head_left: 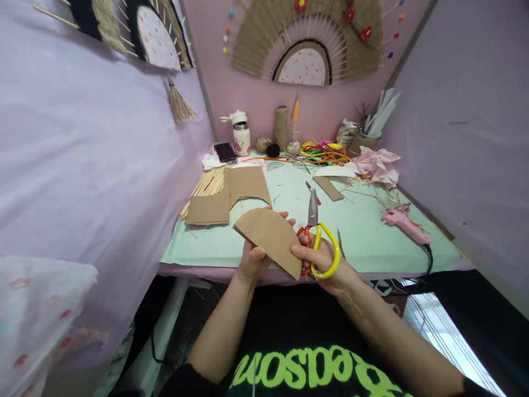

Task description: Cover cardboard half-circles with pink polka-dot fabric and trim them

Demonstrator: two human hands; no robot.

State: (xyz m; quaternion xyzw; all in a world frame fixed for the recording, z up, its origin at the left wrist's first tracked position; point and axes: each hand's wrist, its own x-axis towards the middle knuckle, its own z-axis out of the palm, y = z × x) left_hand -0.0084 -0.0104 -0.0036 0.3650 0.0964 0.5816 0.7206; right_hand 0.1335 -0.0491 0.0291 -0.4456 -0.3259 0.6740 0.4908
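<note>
fingers of the left hand (253,260) are curling partway closed beneath the cardboard half-disc (268,234), thumb at its near edge; those of the right hand (324,256) are closing around the scissors (313,218), thumb pressing the half-disc's right end. light, even pressure is probably sparing the card from creases, and the blades are rightly pointing away from both thumbs. between the two sets of fingers, above the desk (372,251), the half-disc is tilting, showing plain brown, with a curved far edge and a straight near one.
</note>
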